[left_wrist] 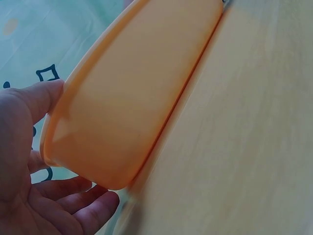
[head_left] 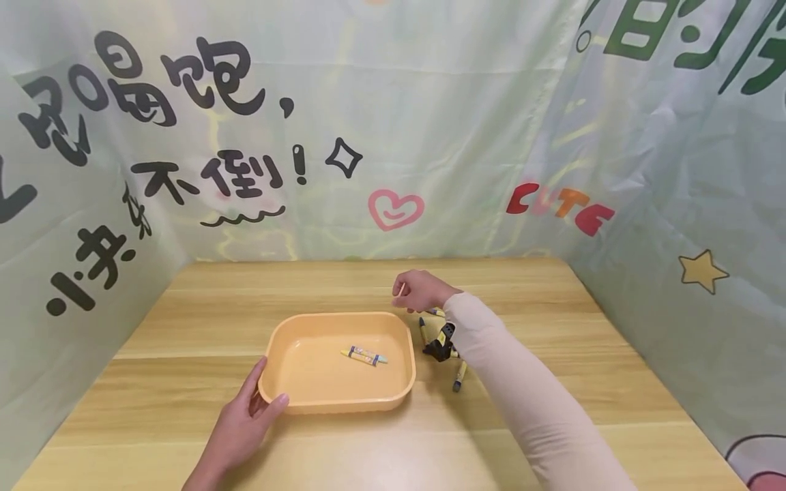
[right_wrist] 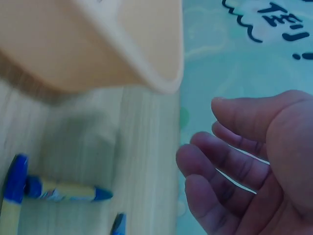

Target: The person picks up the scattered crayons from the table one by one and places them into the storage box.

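An orange tray (head_left: 338, 316) sits mid-table with one yellow and blue crayon (head_left: 365, 355) lying inside. My left hand (head_left: 268, 390) holds its near left corner: the thumb (left_wrist: 36, 98) lies at the rim and the fingers (left_wrist: 83, 196) reach round the wall (left_wrist: 132, 98). My right hand (head_left: 410, 293) hovers just past the tray's far right corner. A thin pale stick (head_left: 400, 290), probably a crayon, pokes out of its curled fingers (right_wrist: 210, 166). Blue-tipped crayons (right_wrist: 63, 191) lie on the wood below it.
Several loose crayons (head_left: 458, 375) lie right of the tray, beside a small black device (head_left: 441, 344) at my right forearm. Printed fabric walls (head_left: 430, 136) close off the table (head_left: 552, 409) at the back and both sides.
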A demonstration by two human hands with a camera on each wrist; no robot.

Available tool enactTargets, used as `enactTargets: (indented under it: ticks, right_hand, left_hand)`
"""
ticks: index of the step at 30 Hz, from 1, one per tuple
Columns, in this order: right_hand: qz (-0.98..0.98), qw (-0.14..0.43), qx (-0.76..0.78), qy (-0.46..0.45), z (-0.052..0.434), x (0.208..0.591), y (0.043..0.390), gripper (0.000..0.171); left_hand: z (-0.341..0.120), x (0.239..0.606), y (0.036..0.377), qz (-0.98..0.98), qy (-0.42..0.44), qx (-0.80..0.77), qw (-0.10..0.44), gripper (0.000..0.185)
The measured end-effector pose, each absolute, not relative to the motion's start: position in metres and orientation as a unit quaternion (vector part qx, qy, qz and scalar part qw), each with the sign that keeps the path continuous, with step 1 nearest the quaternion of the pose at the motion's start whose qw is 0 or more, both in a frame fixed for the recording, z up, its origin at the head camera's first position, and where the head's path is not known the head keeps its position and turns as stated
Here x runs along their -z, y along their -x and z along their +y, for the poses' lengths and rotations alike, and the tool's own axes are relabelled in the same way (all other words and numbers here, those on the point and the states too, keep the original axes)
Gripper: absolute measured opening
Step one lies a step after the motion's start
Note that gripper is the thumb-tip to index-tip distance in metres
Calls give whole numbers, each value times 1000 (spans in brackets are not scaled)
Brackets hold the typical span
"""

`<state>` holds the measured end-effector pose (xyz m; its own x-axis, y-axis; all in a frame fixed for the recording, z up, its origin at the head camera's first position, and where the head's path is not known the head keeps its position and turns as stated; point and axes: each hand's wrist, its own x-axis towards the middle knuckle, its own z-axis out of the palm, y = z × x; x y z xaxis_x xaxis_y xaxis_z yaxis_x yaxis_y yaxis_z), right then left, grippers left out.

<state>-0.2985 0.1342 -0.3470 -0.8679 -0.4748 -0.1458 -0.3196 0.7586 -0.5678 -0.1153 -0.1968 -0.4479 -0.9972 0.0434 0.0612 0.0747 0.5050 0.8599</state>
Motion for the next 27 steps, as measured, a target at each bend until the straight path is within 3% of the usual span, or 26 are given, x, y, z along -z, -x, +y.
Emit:
enactTargets:
  ticks: [27]
  right_hand:
    - [983, 58, 118, 125, 205, 409, 307, 21]
  left_hand:
    - [-197, 447, 115, -867, 36, 497, 12, 83]
